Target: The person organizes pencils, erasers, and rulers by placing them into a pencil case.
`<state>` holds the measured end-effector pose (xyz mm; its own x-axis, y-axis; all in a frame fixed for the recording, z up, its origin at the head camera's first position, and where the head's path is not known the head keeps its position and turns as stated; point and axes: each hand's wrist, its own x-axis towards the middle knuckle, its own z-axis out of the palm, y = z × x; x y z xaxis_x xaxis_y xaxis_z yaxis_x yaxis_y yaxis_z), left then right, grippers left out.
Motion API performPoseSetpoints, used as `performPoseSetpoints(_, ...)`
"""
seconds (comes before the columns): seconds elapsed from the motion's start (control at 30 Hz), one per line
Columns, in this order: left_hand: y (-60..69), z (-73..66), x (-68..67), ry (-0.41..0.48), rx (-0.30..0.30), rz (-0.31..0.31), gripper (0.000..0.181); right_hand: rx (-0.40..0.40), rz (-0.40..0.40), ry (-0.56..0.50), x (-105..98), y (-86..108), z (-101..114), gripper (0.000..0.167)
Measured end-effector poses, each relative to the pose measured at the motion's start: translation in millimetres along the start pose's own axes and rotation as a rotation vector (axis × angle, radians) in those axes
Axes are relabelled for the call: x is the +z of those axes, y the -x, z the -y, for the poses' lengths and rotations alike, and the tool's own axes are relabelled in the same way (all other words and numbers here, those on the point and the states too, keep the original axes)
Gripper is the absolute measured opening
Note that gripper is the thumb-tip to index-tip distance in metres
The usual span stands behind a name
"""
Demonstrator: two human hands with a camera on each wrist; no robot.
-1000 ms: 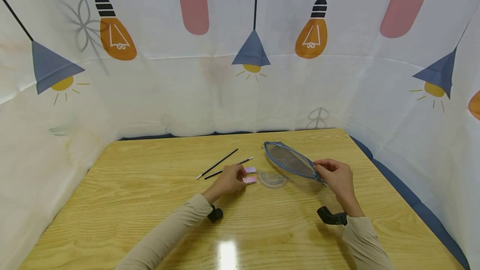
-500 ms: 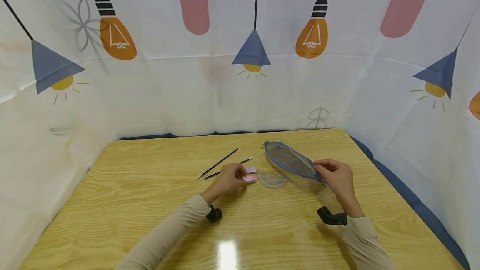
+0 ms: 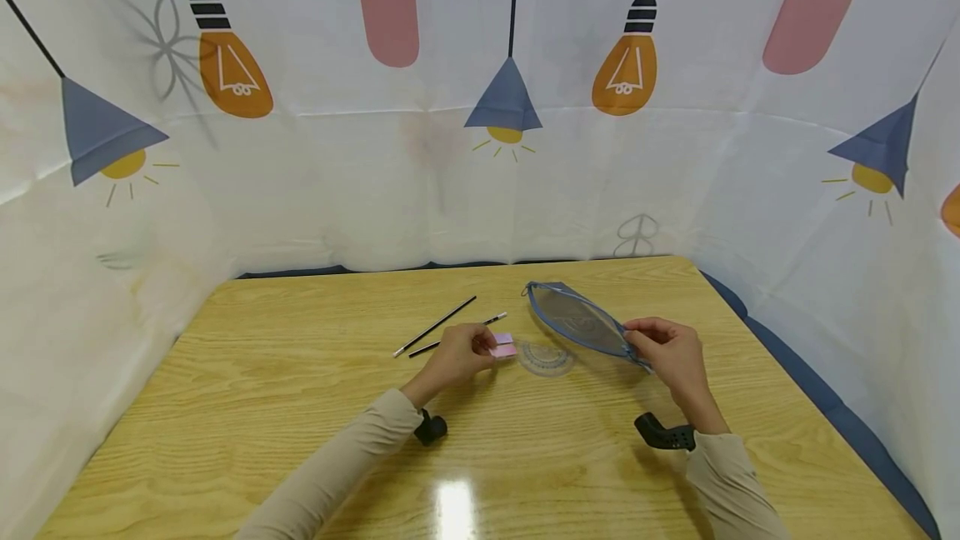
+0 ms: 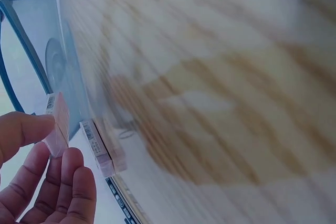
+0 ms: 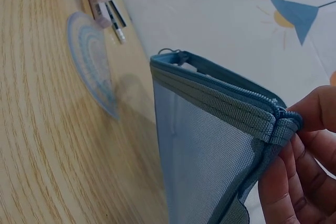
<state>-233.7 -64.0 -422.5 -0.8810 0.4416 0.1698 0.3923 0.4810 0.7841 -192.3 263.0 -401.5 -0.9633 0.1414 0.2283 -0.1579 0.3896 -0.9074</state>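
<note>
My left hand (image 3: 459, 355) pinches a small pink block (image 3: 504, 351) between thumb and fingers; in the left wrist view the held block (image 4: 58, 124) is raised above the table. A second block (image 4: 97, 148) lies just beyond it. The right hand (image 3: 671, 357) grips one end of a blue mesh zip pouch (image 3: 581, 322). In the right wrist view the pouch's mouth (image 5: 220, 90) gapes, with something whitish inside. Between the blocks and the pouch lies a clear protractor (image 3: 545, 360).
Two black pencils, one farther left (image 3: 435, 327) and one partly behind the left hand (image 3: 426, 349), lie on the wooden table (image 3: 300, 373). A patterned white curtain (image 3: 352, 190) hangs around the table's far and side edges.
The held pink block has risen slightly and moved a little right with my left hand, now overlapping the other block from above. The right hand and pouch have barely shifted.
</note>
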Motion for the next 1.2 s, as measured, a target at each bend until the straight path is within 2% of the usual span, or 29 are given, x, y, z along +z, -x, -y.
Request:
performPoseSetpoints(0.1,-0.4,-0.6,0.0,0.009,0.0,-0.002,0.01,-0.017,0.014,0.003,0.9,3.8,9.6,0.019)
performPoseSetpoints(0.2,-1.0,-0.8,-0.2,0.016,-0.001,-0.004,0.011,-0.038,0.024,0.006,0.9,3.3,8.0,0.019)
performPoseSetpoints(0.33,-1.2,-1.8,-0.7,0.028,0.0,-0.008,0.011,-0.076,0.037,0.014,1.5,7.1,16.5,0.018)
performPoseSetpoints(0.43,-1.4,-2.4,-1.0,0.039,0.012,-0.017,0.011,-0.095,0.041,0.013,2.3,12.5,29.4,0.017)
performPoseSetpoints(0.57,-1.3,-2.9,-1.0,0.057,0.032,-0.03,0.011,-0.099,0.032,-0.019,2.3,12.5,28.9,0.017)
performPoseSetpoints(0.73,-1.2,-4.4,-0.7,0.065,0.026,-0.037,0.011,-0.102,0.009,-0.029,2.0,12.5,30.3,0.017)
performPoseSetpoints(0.87,-1.5,-6.1,-0.7,0.062,0.019,-0.042,0.011,-0.1,0.0,-0.017,2.3,10.5,26.2,0.017)
performPoseSetpoints(1.2,-4.4,-9.0,1.1,0.062,0.029,-0.063,0.009,-0.061,0.004,-0.017,1.4,-0.7,-6.2,0.025)
